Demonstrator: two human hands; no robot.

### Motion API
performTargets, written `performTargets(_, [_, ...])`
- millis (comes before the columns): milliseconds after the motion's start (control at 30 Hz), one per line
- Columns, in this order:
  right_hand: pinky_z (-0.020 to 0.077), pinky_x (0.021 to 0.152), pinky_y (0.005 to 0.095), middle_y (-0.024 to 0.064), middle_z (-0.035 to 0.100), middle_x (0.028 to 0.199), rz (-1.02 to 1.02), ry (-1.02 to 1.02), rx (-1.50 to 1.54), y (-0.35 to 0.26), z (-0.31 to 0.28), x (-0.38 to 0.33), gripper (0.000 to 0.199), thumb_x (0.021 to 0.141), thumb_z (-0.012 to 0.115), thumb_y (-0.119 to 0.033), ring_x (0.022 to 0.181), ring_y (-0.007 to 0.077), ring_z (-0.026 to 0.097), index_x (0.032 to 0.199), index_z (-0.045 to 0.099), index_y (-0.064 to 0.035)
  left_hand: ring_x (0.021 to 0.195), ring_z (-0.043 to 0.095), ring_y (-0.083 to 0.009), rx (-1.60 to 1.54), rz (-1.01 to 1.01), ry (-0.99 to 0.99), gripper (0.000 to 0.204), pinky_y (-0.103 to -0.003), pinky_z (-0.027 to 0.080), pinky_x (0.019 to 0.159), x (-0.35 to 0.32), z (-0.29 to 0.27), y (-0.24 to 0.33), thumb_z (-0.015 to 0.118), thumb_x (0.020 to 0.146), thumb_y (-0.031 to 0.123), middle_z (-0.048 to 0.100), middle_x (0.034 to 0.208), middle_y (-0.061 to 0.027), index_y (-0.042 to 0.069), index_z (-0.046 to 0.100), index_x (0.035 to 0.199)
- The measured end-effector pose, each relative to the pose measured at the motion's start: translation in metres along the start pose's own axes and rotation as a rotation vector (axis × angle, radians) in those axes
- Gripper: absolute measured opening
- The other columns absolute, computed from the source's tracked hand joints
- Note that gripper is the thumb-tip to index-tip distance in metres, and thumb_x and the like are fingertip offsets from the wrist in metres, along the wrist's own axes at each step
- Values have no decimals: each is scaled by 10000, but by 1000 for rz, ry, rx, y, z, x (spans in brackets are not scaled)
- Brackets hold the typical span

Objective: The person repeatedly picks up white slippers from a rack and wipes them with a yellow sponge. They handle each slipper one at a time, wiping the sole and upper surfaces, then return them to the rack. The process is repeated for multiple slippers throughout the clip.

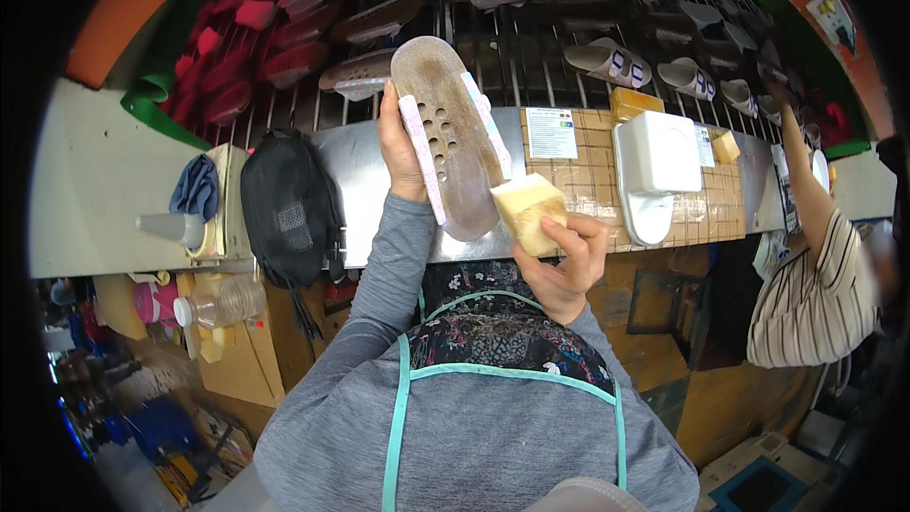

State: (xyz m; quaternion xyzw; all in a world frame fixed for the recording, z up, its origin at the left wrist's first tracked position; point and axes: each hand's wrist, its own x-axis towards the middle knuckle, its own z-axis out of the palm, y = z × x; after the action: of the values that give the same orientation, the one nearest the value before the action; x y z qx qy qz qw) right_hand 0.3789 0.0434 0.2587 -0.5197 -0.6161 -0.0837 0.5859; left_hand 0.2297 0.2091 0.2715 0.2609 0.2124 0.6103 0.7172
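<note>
A shoe sole point(445, 147), greyish-brown with several round holes and pale pink side straps, stands tilted over the metal counter edge. My left hand point(402, 154) grips it by its left side, the fingers partly hidden behind it. In my right hand point(573, 261) is a yellow sponge block point(531, 211), pinched between thumb and fingers. The sponge's upper corner is close to the sole's lower right side; whether they touch I cannot tell.
Soles and sandals point(607, 62) lie across a rack of metal bars beyond the counter. A white dispenser point(659, 166) stands on taped cardboard point(592, 185), by another sponge block point(633, 104). A black bag point(287, 204) hangs at left. A co-worker's striped sleeve point(806, 299) reaches toward the rack at right.
</note>
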Motion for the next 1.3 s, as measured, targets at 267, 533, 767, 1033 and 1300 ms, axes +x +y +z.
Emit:
performTargets(267, [350, 753, 355, 29, 579, 884, -51, -79, 101, -5, -11, 13, 518, 477, 823, -124, 745, 178, 578, 984, 721, -149, 927, 665, -344, -47, -126, -87, 718, -472, 576, 807, 8, 6, 5, 371, 914, 635, 654, 1085, -154, 29, 541, 1259])
performTargets(533, [420, 777, 382, 74, 586, 932, 72, 54, -88, 18, -6, 51, 519, 520, 817, -89, 857, 254, 552, 1023, 709, -154, 904, 649, -188, 439, -178, -168, 525, -307, 524, 802, -26, 18, -50, 415, 991, 446, 660, 1038, -121, -17, 586, 1167])
performTargets(767, [381, 766, 351, 61, 596, 898, 37, -163, 31, 7, -12, 18, 432, 565, 793, -133, 829, 228, 564, 988, 707, -125, 841, 688, -191, 306, -65, -79, 525, -309, 573, 764, -1, 23, -42, 434, 984, 460, 688, 995, -117, -6, 600, 1161])
performTargets(1033, [501, 733, 326, 79, 587, 940, 275, -23, 133, 16, -52, 6, 428, 561, 782, -20, 847, 234, 589, 977, 702, -84, 722, 675, -134, 281, -63, -83, 506, -267, 558, 659, 19, 51, -33, 476, 979, 441, 693, 886, -83, -27, 636, 1087])
performTargets(1300, [478, 769, 356, 82, 545, 1021, -32, 198, -61, 58, -45, 51, 539, 554, 811, 15, 936, 251, 547, 1050, 652, -125, 586, 586, -76, 369, -333, -279, 370, -221, 453, 537, -28, 72, -67, 545, 976, 355, 652, 701, -3, 36, 698, 870])
